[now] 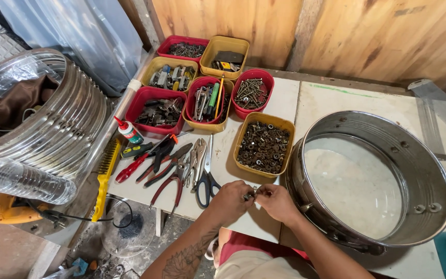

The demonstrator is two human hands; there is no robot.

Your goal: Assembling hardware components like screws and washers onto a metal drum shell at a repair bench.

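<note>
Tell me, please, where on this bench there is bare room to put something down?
Bare tabletop lies behind the steel hoop, right of the round red screw tub. A smaller strip sits between the scissors and the yellow tub of nuts. Left of that, pliers and tubs crowd it.

drum shell (429, 170): polished metal, glossy, smooth | tubs (153, 98): red/yellow plastic, matt | nuts (263, 147): dull dark metal | pliers (169, 183): steel w/ red plastic grips | wall (367, 31): bare wood, rough grain | bottle (24, 181): clear plastic
</note>
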